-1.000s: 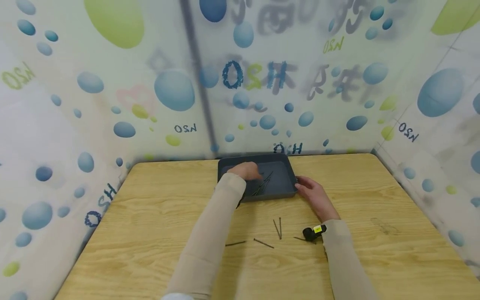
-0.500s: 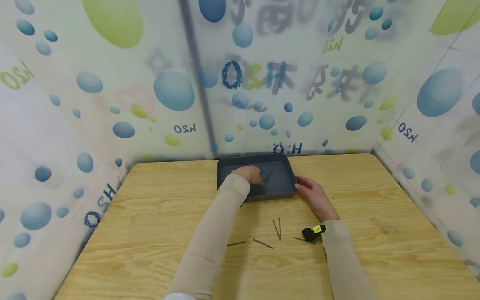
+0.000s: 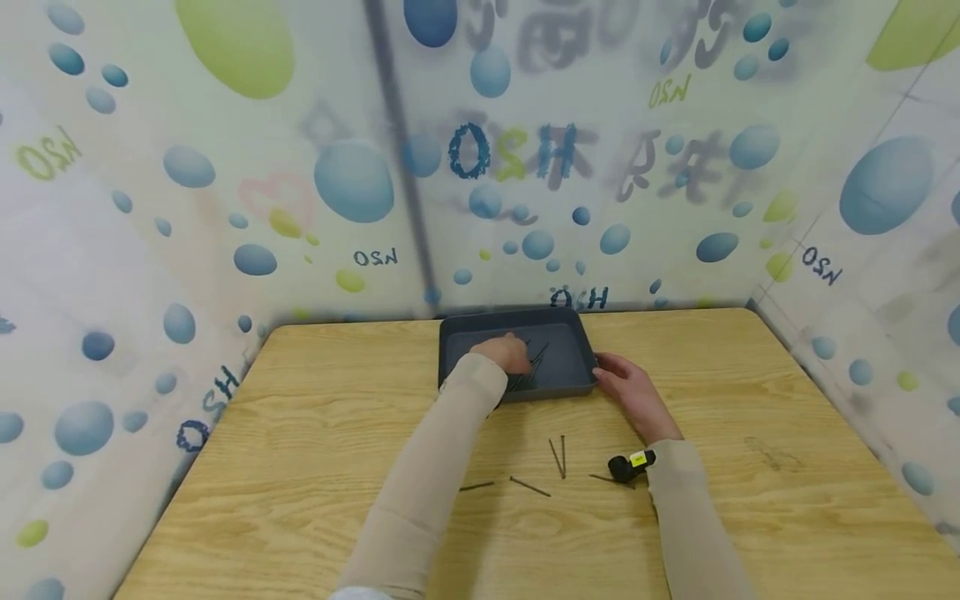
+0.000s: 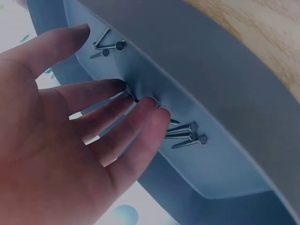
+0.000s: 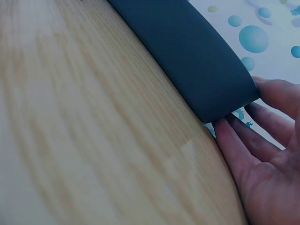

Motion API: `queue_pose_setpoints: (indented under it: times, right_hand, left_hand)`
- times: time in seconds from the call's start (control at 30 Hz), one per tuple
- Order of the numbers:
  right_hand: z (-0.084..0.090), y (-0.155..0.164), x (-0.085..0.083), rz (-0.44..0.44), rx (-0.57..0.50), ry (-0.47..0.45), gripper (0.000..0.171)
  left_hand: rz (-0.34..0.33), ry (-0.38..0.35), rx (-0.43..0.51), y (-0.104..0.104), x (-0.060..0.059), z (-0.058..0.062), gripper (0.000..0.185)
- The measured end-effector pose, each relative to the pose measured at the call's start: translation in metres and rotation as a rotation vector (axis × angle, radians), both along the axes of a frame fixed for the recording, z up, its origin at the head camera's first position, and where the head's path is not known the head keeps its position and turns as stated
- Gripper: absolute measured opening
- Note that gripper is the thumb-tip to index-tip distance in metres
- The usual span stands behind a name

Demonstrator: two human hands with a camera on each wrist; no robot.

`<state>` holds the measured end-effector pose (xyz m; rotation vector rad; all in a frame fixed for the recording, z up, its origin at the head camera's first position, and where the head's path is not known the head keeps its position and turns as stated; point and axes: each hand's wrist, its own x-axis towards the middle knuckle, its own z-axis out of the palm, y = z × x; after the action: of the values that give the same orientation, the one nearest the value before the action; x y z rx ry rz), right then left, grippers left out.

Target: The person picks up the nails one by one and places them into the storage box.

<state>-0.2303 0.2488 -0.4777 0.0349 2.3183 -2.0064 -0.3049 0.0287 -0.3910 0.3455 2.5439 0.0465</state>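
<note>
Grey plastic tray (image 3: 570,321) is sitting at the table's (image 3: 315,433) far middle as I am watching remotely. My operator's left hand (image 3: 508,353) is reaching inside it, straight fingers (image 4: 140,110) touching the nails (image 4: 186,133) there. The right hand (image 3: 628,390) is lying relaxed against the tray's right corner. Five loose nails (image 3: 557,457) are lying nearer, between the sleeves.

Even, soft light fills the head view, bright and without glare; only faint shadows lie under the sleeves on the tabletop (image 3: 300,433). Its edges bend with wide-angle distortion. Both wrist views look cooler and bluish: the left hand (image 4: 70,140) sits blurred up close, and the wood grain smears in the right wrist view.
</note>
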Motion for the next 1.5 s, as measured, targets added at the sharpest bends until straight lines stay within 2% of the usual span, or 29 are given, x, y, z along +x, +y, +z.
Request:
queue_pose_setpoints:
  times: [0.17, 0.37, 0.47, 0.57, 0.7, 0.83, 0.93, 1.07, 1.23, 1.5]
  right_hand:
    - [-0.001, -0.002, -0.001, 0.010, 0.015, 0.009, 0.056]
    - [-0.001, 0.000, -0.002, 0.010, 0.008, 0.000, 0.053]
    - [-0.001, -0.001, -0.002, 0.010, -0.002, -0.004, 0.053]
    - [-0.002, -0.003, -0.002, 0.023, 0.005, -0.005, 0.055]
    - [-0.001, -0.005, -0.002, 0.033, 0.005, 0.005, 0.055]
    - [0.000, -0.005, -0.003, 0.028, 0.047, 0.016, 0.055]
    - [0.001, -0.003, -0.001, 0.022, 0.093, 0.020, 0.056]
    - [0.001, 0.000, 0.002, 0.015, 0.101, 0.010, 0.058]
    - [0.001, 0.000, 0.004, 0.033, 0.089, 0.001, 0.059]
    - [0.002, -0.001, 0.004, 0.043, 0.127, 0.031, 0.058]
  left_hand:
    - [0.014, 0.020, 0.023, -0.007, 0.003, 0.002, 0.051]
    - [-0.015, 0.060, 0.038, -0.011, 0.009, 0.007, 0.053]
    - [-0.070, 0.067, 0.063, -0.011, 0.014, 0.014, 0.054]
    - [-0.171, 0.078, 0.091, -0.012, 0.020, 0.019, 0.051]
    - [-0.288, 0.133, 0.144, -0.012, 0.031, 0.025, 0.042]
    - [-0.355, 0.181, 0.211, -0.009, 0.048, 0.030, 0.034]
    - [-0.389, 0.170, 0.268, -0.006, 0.065, 0.032, 0.031]
    - [-0.394, 0.127, 0.299, -0.004, 0.087, 0.032, 0.032]
    - [-0.373, 0.083, 0.290, -0.004, 0.105, 0.026, 0.036]
    - [-0.325, 0.043, 0.459, -0.009, 0.123, 0.008, 0.035]
